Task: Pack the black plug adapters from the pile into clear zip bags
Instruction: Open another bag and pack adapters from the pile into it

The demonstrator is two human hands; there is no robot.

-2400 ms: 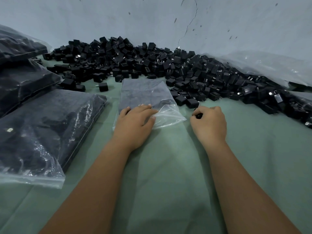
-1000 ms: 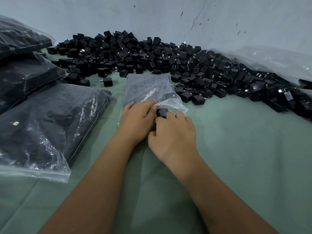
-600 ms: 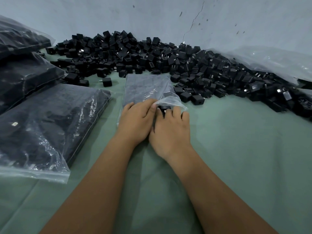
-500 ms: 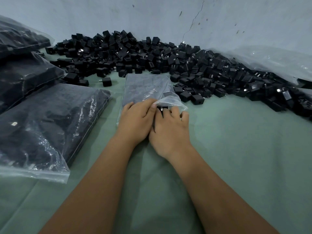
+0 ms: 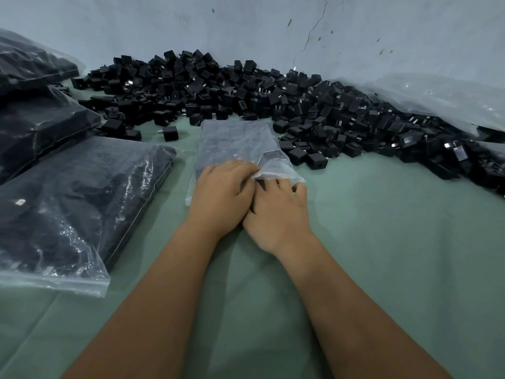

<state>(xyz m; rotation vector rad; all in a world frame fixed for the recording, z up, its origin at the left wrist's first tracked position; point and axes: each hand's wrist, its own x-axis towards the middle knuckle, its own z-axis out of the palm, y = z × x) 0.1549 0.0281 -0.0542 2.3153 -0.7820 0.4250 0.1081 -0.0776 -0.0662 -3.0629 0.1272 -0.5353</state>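
The mouth flap of the clear zip bag (image 5: 235, 143) is pinched up by the left hand (image 5: 221, 195). The right hand's (image 5: 276, 214) fingers (image 5: 281, 184) are reached under it; their grasp cannot be told. The adapter pile (image 5: 273, 99) is seen beyond the fingers on the worktop (image 5: 382, 228).

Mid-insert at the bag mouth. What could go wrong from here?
1. The left hand holds only the upper lip of the clear zip bag; if it slips, the mouth may collapse on the right hand's fingers pushing inside.
2. The pile of black adapters touches the bag's right edge, so a push could shove the bag into loose pieces.
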